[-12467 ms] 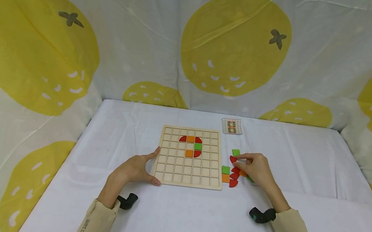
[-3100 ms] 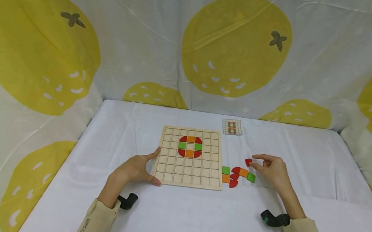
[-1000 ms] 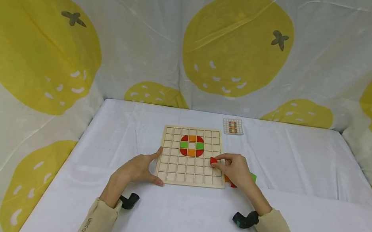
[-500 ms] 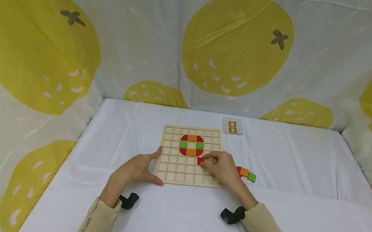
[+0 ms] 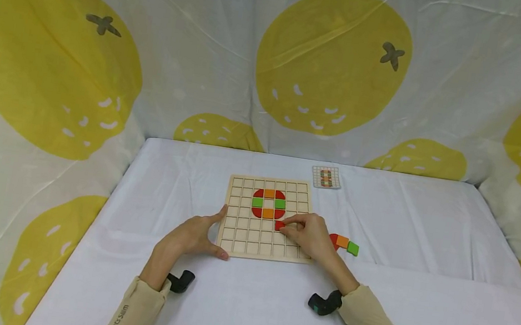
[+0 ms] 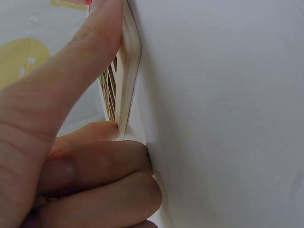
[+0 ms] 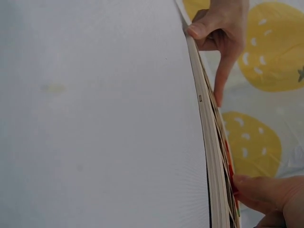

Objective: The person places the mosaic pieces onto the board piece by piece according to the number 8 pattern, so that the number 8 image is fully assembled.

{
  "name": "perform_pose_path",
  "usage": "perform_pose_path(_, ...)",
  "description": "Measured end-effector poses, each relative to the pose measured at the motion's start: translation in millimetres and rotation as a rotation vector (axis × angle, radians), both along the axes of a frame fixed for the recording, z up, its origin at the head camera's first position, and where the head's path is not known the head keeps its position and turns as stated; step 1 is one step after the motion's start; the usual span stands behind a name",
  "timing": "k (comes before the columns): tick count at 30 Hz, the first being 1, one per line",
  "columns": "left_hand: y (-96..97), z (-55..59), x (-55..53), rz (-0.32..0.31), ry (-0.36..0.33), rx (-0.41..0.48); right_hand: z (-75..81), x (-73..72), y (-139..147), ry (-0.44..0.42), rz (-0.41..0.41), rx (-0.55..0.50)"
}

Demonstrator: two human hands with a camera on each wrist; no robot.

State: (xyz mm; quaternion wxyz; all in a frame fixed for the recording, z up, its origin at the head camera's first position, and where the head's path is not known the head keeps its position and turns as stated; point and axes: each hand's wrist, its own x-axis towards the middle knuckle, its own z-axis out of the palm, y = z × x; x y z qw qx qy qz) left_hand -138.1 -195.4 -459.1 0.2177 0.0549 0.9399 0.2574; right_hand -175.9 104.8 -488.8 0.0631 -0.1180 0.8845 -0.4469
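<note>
Left hand (image 5: 191, 235) spread wide, thumb and forefinger at the near-left corner of the board (image 5: 241, 235); right hand (image 5: 309, 237) pinches a red tile (image 5: 278, 225) just right of the board's middle. Likely faults: a skewed release leaving it perched on a ridge, or fingertips bumping the ring of tiles (image 5: 267, 213) on the board's far half; its visible sides look roughly square to the board, fingertips hide the rest, pointing and long axis unclear.

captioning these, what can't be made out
Head view: exact shapes on the pattern card, too small.
Head view: outline of the red tile, partly behind the right hand.
Head view: count of loose tiles, some possibly behind that hand.
Left wrist view: most cells of the wooden grid board, behind the left hand.
</note>
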Motion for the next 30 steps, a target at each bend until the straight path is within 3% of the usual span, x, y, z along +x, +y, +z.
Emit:
perform_pose_path(15, 1.0, 1.2, 1.0, -0.001, -0.003, 0.004, 5.3, 0.8, 5.2, 0.009, -0.011, 0.005)
perform_pose_path(22, 2.6, 2.3, 1.1, 0.011, -0.011, 0.012, 12.3, 2.5, 39.1, 0.050, -0.059, 0.018)
perform_pose_path(30, 1.8, 3.7, 2.1, 0.014, -0.011, 0.009, 14.6, 14.1, 85.0, 0.028, -0.148, 0.098)
